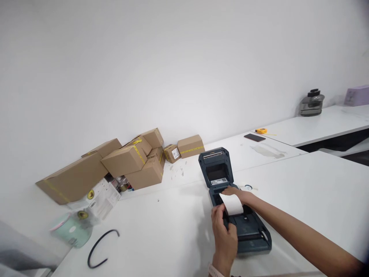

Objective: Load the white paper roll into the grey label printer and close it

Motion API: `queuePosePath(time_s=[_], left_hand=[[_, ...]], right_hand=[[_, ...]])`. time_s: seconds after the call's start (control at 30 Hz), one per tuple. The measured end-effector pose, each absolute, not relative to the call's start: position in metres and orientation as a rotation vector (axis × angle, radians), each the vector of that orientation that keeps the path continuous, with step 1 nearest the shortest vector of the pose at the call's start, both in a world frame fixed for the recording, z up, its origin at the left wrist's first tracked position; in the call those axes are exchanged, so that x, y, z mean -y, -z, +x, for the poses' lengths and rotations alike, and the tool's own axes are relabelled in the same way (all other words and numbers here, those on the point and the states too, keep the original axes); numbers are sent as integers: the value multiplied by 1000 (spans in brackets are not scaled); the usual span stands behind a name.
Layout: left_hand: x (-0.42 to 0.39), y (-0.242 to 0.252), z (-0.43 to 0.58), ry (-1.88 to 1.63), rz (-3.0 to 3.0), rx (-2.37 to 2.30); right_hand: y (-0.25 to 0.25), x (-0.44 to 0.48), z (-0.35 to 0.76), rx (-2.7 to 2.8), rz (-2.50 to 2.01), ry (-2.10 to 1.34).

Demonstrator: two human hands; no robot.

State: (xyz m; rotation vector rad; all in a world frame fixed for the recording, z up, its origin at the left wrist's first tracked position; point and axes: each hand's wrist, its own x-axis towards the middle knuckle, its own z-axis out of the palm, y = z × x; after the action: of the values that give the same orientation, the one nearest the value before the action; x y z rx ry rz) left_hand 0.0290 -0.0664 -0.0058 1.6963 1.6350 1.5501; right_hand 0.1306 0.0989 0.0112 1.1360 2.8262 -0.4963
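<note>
A dark blue-grey label printer [249, 234] lies on the white table with its lid [216, 166] tipped up and back. From its inside curls a white strip of label paper [233, 204]. My left hand [225, 234] is closed at the printer's left side wall, fingers bent over the edge and thumb inside, close to the strip's lower left corner. Reaching in from the right, my right hand [235, 192] is inside the printer behind the paper. The strip and the printer's wall hide most of its fingertips, so its grip does not show.
Cardboard boxes [123, 161] are piled against the wall at left. Nearer lie a mint-green container [73, 231] and a curved black strip [93, 248]. A dark phone [255, 137], a yellow tape measure [261, 130] and a grey jug [311, 104] are at the back right.
</note>
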Motion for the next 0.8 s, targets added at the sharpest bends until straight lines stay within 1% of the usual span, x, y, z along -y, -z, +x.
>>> queuePosePath(time_s=[0.1, 0.23, 0.4, 0.5, 0.57, 0.67, 0.73, 0.8], left_hand=[[77, 11, 39, -1597, 1952, -1705], [81, 21, 44, -1751, 2248, -1655], [93, 29, 44, -1800, 2332, -1590], [101, 31, 46, -1793, 2307, -1555], [105, 30, 49, -1812, 2284, -1547], [112, 30, 53, -1822, 2276, -1562], [116, 33, 55, -1832, 2281, -1573], [120, 38, 57, -1852, 2288, -1579]], right_hand=[[-25, -94, 133, -2757, 1009, 488], [-38, -88, 134, -2754, 946, 502], [-55, -77, 137, -2866, 945, 562], [-87, -73, 147, -3055, 943, 658], [-118, -78, 155, -3250, 1016, 717], [-161, -98, 160, -3519, 1358, 712], [-179, -115, 159, -3585, 1582, 705], [-186, -126, 156, -3572, 1662, 774]])
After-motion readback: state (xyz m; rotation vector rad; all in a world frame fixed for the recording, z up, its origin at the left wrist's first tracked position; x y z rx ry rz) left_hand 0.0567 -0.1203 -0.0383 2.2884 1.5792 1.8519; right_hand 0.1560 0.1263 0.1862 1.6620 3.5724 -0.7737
